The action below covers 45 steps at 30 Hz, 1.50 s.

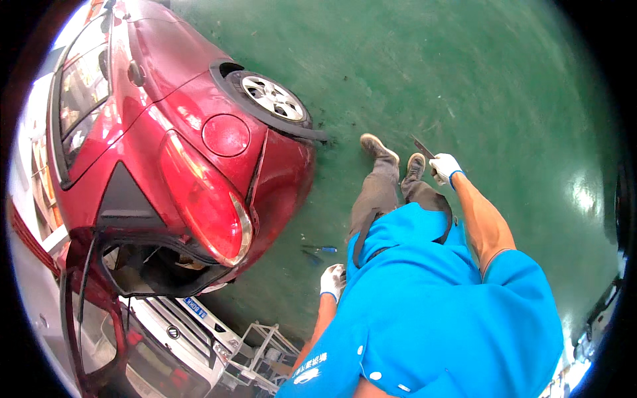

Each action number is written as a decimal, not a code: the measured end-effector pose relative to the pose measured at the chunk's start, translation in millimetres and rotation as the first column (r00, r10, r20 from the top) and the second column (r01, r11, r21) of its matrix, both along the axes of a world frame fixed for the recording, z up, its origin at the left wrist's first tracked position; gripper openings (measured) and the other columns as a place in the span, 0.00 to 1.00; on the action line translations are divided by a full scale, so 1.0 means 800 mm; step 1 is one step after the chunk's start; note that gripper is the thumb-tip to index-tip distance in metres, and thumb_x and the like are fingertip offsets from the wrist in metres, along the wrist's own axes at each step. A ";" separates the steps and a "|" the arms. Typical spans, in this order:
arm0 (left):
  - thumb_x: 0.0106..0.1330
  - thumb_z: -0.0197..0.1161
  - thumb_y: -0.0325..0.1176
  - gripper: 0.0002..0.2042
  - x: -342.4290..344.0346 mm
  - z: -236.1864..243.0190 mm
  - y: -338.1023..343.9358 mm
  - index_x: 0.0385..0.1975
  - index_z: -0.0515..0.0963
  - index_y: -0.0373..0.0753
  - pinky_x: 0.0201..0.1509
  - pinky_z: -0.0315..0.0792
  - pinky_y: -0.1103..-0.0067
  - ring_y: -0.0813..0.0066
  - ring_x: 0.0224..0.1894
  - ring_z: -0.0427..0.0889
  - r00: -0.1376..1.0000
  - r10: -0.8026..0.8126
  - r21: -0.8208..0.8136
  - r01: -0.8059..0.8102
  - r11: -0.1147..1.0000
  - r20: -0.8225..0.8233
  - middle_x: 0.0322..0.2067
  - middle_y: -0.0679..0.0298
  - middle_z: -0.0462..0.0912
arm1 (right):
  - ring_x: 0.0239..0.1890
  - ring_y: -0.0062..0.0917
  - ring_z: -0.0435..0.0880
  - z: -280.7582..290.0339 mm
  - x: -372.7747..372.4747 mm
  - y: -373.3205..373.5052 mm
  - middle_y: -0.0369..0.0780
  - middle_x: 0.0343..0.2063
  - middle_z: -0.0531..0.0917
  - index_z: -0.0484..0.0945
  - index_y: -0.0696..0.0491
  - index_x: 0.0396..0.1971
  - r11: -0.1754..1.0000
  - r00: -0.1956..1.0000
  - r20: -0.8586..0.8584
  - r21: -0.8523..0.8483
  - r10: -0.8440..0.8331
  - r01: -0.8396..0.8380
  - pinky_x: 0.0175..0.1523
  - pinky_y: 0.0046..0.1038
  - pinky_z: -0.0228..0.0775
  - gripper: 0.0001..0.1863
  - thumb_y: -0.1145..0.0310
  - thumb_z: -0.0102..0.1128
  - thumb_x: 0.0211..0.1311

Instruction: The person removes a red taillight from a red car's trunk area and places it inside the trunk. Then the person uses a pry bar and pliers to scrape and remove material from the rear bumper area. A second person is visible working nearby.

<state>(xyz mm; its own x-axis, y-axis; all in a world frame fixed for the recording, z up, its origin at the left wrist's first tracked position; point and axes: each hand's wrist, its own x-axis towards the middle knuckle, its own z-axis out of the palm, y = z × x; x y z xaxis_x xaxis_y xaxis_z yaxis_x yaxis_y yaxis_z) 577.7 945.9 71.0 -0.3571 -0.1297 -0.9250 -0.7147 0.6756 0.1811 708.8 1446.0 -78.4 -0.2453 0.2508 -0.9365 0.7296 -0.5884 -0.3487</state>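
Note:
My right hand (443,167), in a white glove, grips a flat, dark metal tool (421,146) that points up and left above my shoes. My left hand (332,280), also gloved, is low beside my left leg with its fingers curled; what it holds, if anything, is hidden. A blue-handled tool (326,249) lies on the green floor just above it. A red car (225,186) stands close on my left, with its rear wheel (269,96), red tail light (202,205) and raised tailgate showing. The bumper's edge beside the tail light looks parted from the body.
A white vehicle (166,318) stands behind the red car, toward the lower left. A white metal frame rack (259,351) is at the bottom, near my left arm. The green floor (504,106) stretches to the right, where dark shapes line the far rim of the view.

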 end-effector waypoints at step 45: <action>0.65 0.61 0.45 0.14 -0.507 -0.841 0.751 0.43 0.84 0.46 0.52 0.79 0.61 0.52 0.49 0.84 0.347 -0.923 -0.584 0.720 0.375 -0.166 0.47 0.52 0.84 | 0.24 0.16 0.78 -0.271 -0.391 0.301 0.38 0.30 0.80 0.72 0.63 0.59 0.849 0.957 0.207 -0.451 -0.201 0.276 0.29 0.20 0.72 0.20 0.71 0.55 0.72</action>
<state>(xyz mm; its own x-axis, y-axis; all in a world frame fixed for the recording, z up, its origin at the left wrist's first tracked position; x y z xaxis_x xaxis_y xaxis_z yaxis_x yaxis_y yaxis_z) 172.3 1546.9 -601.5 -0.7738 0.2044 -0.5995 0.3475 0.9284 -0.1319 395.7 1686.7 -295.1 -0.0863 -0.1950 -0.9770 0.5658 -0.8167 0.1130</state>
